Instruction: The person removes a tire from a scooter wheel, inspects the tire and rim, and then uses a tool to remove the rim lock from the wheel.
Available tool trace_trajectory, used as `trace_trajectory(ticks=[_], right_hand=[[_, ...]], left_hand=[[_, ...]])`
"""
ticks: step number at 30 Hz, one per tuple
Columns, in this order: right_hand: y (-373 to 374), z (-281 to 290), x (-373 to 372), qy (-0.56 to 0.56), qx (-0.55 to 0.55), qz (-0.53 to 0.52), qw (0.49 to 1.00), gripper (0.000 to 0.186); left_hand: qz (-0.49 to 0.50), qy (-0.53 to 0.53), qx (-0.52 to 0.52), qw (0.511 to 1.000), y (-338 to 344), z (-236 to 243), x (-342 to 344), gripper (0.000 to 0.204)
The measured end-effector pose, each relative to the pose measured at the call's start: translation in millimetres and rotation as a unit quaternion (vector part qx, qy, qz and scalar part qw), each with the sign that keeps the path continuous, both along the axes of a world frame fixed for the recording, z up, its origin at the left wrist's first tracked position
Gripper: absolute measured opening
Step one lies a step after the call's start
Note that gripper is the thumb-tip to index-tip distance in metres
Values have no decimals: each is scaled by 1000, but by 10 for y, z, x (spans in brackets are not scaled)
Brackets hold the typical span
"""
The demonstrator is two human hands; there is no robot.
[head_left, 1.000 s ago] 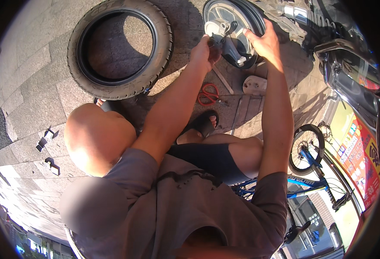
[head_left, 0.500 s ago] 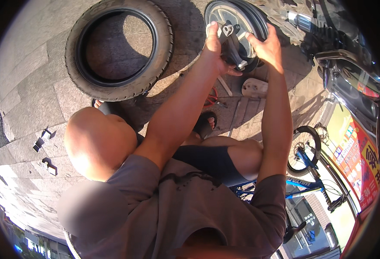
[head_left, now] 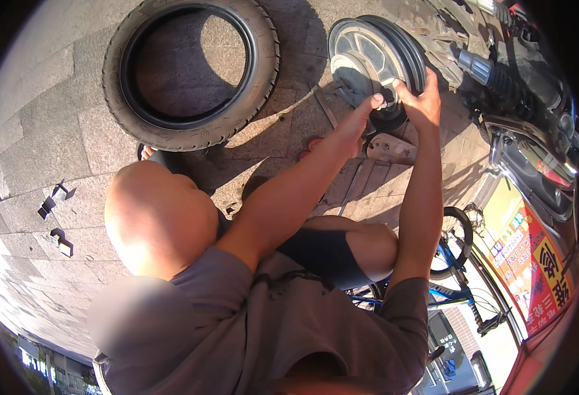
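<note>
Wheel: we see a bare black rim, pale spoked face, round greyish hub | tilted, hub side facing our left | ahead, right of centre; we grip its near edge

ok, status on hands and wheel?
Right hand gripping wheel edge. Left hand at its lower part, grip unclear. Wheel bare; tire lying apart to its left, clear of both hands.
</note>
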State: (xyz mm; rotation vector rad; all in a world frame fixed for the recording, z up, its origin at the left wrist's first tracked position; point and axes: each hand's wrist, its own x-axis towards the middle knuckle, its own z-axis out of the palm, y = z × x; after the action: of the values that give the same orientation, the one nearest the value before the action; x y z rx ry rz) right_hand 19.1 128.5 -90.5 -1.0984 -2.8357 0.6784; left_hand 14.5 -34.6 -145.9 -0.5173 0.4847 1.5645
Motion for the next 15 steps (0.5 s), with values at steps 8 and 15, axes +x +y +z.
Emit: trace_trajectory(ticks=[8,15], right_hand=[[-67,50,-66,14,-18,3,1000,74],[-65,29,-3,16,-42,-10,999,71]], left_hand=[[37,71,-24,996,114,-357,212,89],[37,123,-22,991,32,-376,88,70]])
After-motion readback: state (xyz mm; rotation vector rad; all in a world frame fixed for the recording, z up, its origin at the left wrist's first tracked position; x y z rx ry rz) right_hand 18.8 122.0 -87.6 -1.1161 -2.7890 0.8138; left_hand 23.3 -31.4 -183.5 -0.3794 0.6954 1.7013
